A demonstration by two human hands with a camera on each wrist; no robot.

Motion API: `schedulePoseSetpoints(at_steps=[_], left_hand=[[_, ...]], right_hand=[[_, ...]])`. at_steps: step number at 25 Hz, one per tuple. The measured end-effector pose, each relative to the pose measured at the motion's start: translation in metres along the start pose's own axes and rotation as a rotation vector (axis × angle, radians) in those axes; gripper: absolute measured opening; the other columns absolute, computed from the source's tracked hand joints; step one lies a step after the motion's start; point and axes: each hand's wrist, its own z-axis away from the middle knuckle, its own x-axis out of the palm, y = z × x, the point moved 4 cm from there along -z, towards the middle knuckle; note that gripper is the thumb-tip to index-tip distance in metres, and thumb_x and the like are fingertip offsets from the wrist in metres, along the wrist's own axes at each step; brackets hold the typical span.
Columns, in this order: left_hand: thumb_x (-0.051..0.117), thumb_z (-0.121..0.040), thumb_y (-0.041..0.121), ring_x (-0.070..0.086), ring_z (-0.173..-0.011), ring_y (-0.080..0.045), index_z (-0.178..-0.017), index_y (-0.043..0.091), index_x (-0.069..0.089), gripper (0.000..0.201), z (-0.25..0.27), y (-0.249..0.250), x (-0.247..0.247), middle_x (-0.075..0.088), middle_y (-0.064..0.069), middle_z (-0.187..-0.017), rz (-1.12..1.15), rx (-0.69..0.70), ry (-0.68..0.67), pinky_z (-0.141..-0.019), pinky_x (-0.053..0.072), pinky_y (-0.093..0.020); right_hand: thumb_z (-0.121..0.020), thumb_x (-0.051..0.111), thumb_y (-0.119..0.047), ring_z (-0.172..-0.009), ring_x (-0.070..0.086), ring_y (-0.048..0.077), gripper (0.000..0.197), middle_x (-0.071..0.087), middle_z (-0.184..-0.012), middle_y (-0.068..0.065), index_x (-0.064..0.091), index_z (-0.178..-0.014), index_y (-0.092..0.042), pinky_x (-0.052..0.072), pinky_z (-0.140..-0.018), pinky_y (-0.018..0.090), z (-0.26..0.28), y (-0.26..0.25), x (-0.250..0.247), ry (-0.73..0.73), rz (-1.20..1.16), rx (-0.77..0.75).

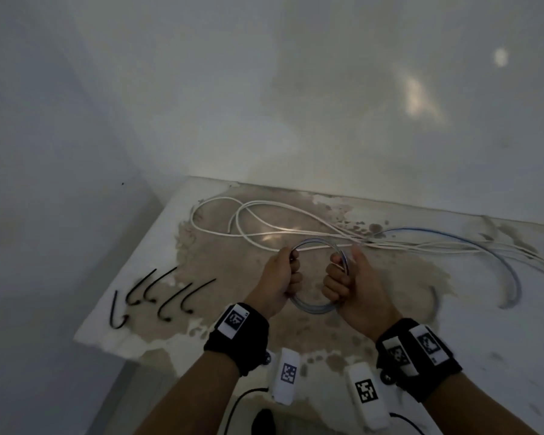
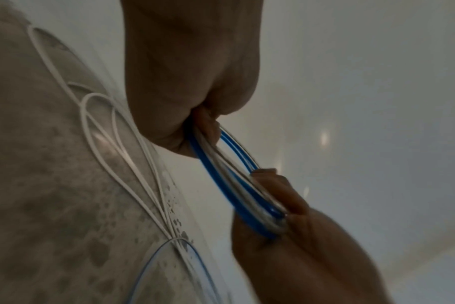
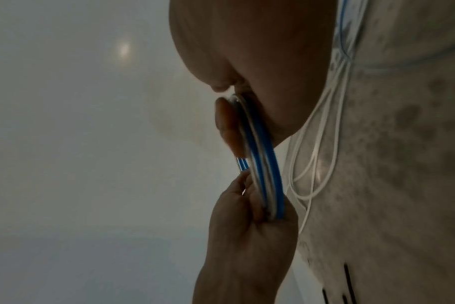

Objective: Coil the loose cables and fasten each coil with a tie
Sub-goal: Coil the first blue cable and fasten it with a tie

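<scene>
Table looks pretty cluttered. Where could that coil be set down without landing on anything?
The table is bare at its near right corner, and in a gap between the ties and the left hand. It is crowded behind and right of the coil, where loose cables sprawl.

Both forearms are bare, each wrist wrapped in a wide black fabric wristband [image 1: 237,337]. White rectangular tags printed with black square-patterned codes [image 1: 234,320] sit on the bands, one on the left band, two on the right wristband [image 1: 420,361].

Dim, hazy, perhaps motion-blurred frames
</scene>
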Motion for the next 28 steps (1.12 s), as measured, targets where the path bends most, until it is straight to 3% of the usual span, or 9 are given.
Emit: schedulePoseSetpoints(at_steps=[3,6,10,12,14,19,22,24,28], left_hand=[[0.033,-0.102,0.022,0.013,-0.036,-0.007,-0.072,0.019,0.036,0.030,-0.001,0.000,-0.045,0.020,0.007,-0.049,0.164,-0.037,0.100,-0.034,0.013,-0.018],[0.032,-0.100,0.017,0.014,-0.036,-0.009,-0.070,0.017,0.033,0.030,0.001,-0.006,-0.076,0.019,0.006,-0.048,0.313,-0.090,0.174,-0.034,0.013,-0.020],[0.029,-0.101,0.013,0.017,-0.032,-0.010,-0.073,0.015,0.032,0.028,-0.007,0.001,-0.101,0.022,0.004,-0.049,0.484,-0.098,0.253,-0.032,0.019,-0.021],[0.030,-0.099,0.013,0.019,-0.031,-0.010,-0.073,0.016,0.032,0.027,-0.009,0.003,-0.102,0.023,0.004,-0.048,0.454,-0.092,0.249,-0.032,0.021,-0.020],[0.031,-0.099,0.013,0.020,-0.032,-0.011,-0.072,0.015,0.034,0.027,-0.010,0.001,-0.098,0.022,0.003,-0.049,0.404,-0.108,0.186,-0.034,0.026,-0.020],[0.035,-0.098,0.013,0.037,-0.039,-0.013,-0.082,0.009,0.048,0.022,-0.015,0.005,-0.089,0.036,-0.001,-0.053,0.305,-0.131,0.056,-0.046,0.046,-0.025],[0.038,-0.101,0.016,0.060,-0.066,-0.018,-0.105,0.007,0.056,0.021,-0.027,-0.002,-0.108,0.061,-0.007,-0.084,0.041,-0.114,0.068,-0.065,0.050,-0.031],[0.039,-0.103,0.018,0.062,-0.086,-0.022,-0.117,0.007,0.056,0.025,-0.036,-0.010,-0.149,0.063,-0.011,-0.109,-0.303,0.005,0.136,-0.077,0.047,-0.033],[0.057,-0.091,0.019,0.055,-0.107,-0.041,-0.123,0.003,0.056,0.036,-0.029,-0.031,-0.250,0.053,-0.022,-0.122,-1.235,0.192,0.533,-0.089,0.044,-0.045]], right_hand=[[-0.098,0.039,-0.050,-0.045,0.037,0.013,0.043,0.035,-0.052,-0.002,0.053,-0.079,-0.014,0.039,-0.065,0.031,-0.013,0.046,0.034,0.022,-0.119,-0.012],[-0.096,0.032,-0.060,-0.045,0.037,0.015,0.055,0.037,-0.053,-0.001,0.055,-0.082,-0.012,0.033,-0.062,0.033,-0.020,0.069,0.059,-0.013,-0.132,-0.048],[-0.092,0.033,-0.064,-0.062,0.053,0.025,0.067,0.054,-0.061,0.008,0.066,-0.094,-0.006,0.042,-0.076,0.039,-0.025,0.088,0.076,0.036,-0.046,-0.129],[-0.102,0.029,-0.049,-0.052,0.044,0.020,0.053,0.044,-0.056,0.004,0.060,-0.087,-0.009,0.040,-0.062,0.035,-0.030,0.091,0.083,0.116,0.143,-0.212],[-0.105,0.029,-0.041,-0.043,0.025,0.013,0.044,0.028,-0.053,-0.002,0.049,-0.076,-0.014,0.027,-0.047,0.029,-0.038,0.087,0.086,0.190,0.235,-0.262],[-0.106,0.032,-0.035,-0.039,0.012,0.010,0.042,0.018,-0.050,-0.005,0.037,-0.067,-0.018,0.014,-0.042,0.027,-0.040,0.070,0.067,0.272,0.166,-0.228],[-0.106,0.033,-0.032,-0.038,0.014,0.009,0.042,0.019,-0.049,-0.006,0.037,-0.067,-0.019,0.015,-0.040,0.025,-0.035,0.058,0.052,0.313,0.214,-0.241],[-0.107,0.033,-0.033,-0.037,0.015,0.009,0.042,0.021,-0.047,-0.008,0.036,-0.067,-0.020,0.016,-0.039,0.022,-0.032,0.045,0.039,0.362,0.280,-0.268],[-0.107,0.034,-0.031,-0.036,0.016,0.009,0.042,0.025,-0.044,-0.009,0.036,-0.066,-0.020,0.018,-0.039,0.018,-0.024,0.028,0.012,0.473,0.454,-0.341]])
